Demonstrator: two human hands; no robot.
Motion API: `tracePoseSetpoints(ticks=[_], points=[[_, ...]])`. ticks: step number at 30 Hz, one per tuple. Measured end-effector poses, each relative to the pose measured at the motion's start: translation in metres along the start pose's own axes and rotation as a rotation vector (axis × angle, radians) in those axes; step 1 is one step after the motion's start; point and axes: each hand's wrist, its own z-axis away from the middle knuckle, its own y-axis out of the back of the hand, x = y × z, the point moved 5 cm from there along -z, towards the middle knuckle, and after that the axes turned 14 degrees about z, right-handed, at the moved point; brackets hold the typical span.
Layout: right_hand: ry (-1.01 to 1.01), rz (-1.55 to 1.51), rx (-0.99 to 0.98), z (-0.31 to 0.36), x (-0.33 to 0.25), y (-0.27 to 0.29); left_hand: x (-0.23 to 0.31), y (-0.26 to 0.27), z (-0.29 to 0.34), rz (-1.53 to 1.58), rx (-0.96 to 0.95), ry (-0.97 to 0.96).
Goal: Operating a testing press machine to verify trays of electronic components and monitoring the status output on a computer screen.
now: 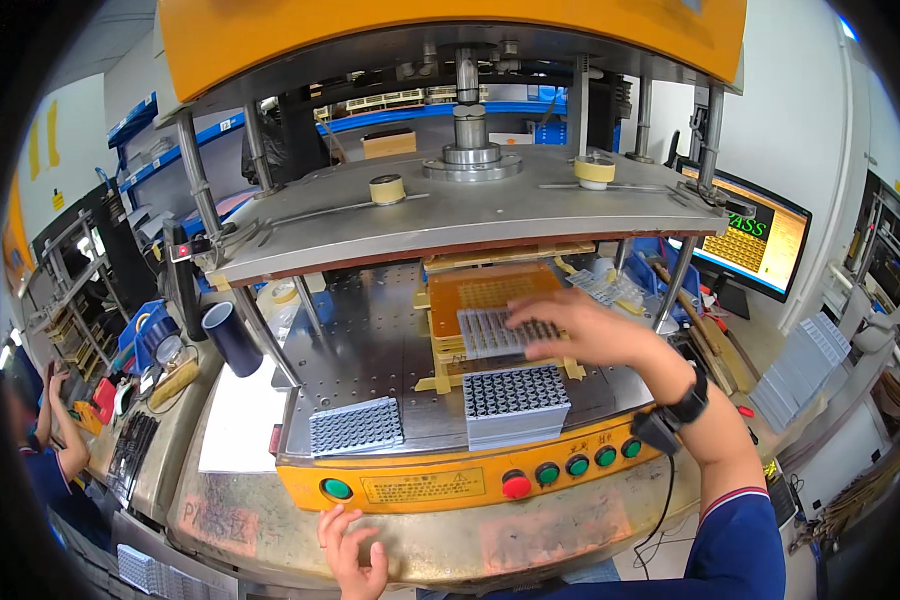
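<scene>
Right grip point(592, 328) over gridded tray point(482, 337)

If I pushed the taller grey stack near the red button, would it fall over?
Probably not easily: the taller grey stack looks broad compared with its height. Its layers might slide apart, though, because no band shows around them. Lifting it all at once may feel heavy, since many thin layers seem piled together.

Grey slotted panel point(482, 338), roughly level, partly over orange plate point(446, 292)
</scene>
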Motion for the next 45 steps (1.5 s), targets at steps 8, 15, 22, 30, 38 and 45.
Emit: tracePoseSetpoints(ticks=[8,15,22,30,38,45], points=[[-0.039,0.131,0.062,-0.039,0.073,-0.033,0.002,0.002,-0.004,0.037,0.008,-0.133],[-0.001,0.249,0.070,-0.042,0.077,-0.044,0.000,0.004,0.000,0.037,0.032,-0.101],[-0.008,0.252,-0.023,-0.050,0.080,-0.048,0.005,0.005,-0.005,0.037,0.028,-0.108],[-0.075,0.127,-0.147,-0.044,0.070,-0.026,-0.015,-0.004,-0.001,0.138,-0.022,0.141],[0.552,-0.331,-0.155,0.079,-0.129,-0.012,-0.006,-0.007,0.001,-0.074,-0.027,-0.007],[0.710,-0.544,-0.314,0.109,-0.176,-0.032,-0.012,-0.017,-0.004,-0.352,-0.094,0.087]])
